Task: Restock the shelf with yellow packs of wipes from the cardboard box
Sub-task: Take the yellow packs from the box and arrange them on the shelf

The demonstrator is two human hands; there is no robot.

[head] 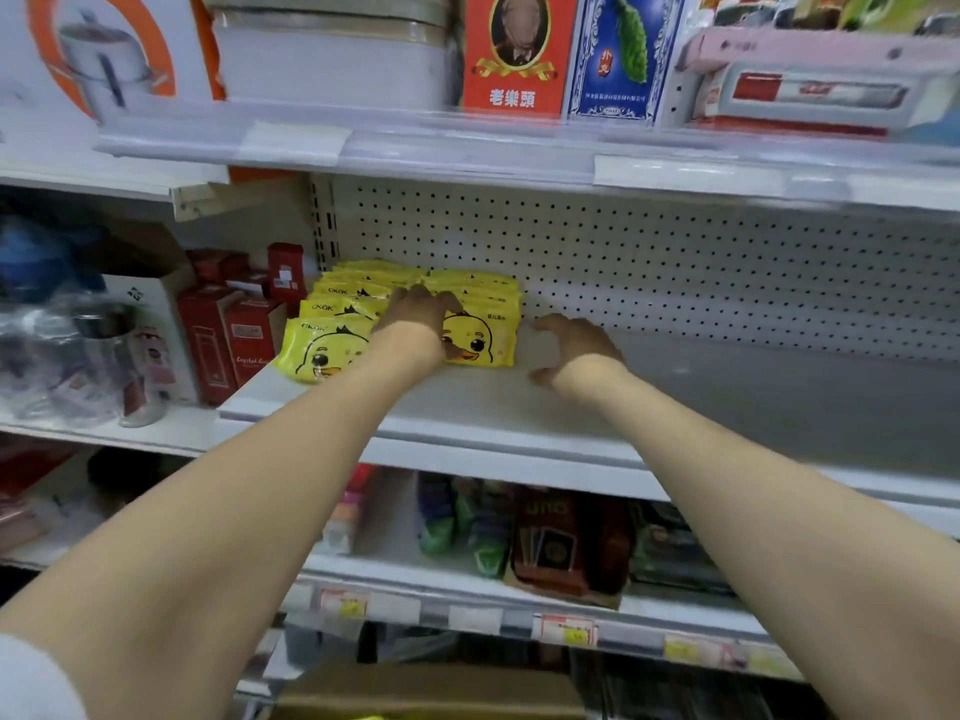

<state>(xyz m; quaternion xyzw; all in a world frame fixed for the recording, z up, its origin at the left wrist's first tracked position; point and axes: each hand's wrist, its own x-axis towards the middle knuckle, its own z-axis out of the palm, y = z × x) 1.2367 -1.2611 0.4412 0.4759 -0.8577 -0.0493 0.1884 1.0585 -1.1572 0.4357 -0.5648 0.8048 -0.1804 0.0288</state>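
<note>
Our left hand lies over the yellow packs of wipes, which stand in two rows at the left end of the shelf, against its pegboard back. Whether its fingers grip a pack we cannot tell. Our right hand is just beside the packs, fingers wide and loosely curled, holding nothing. The cardboard box sits below.

White pegboard wall, stocked upper shelf
</note>
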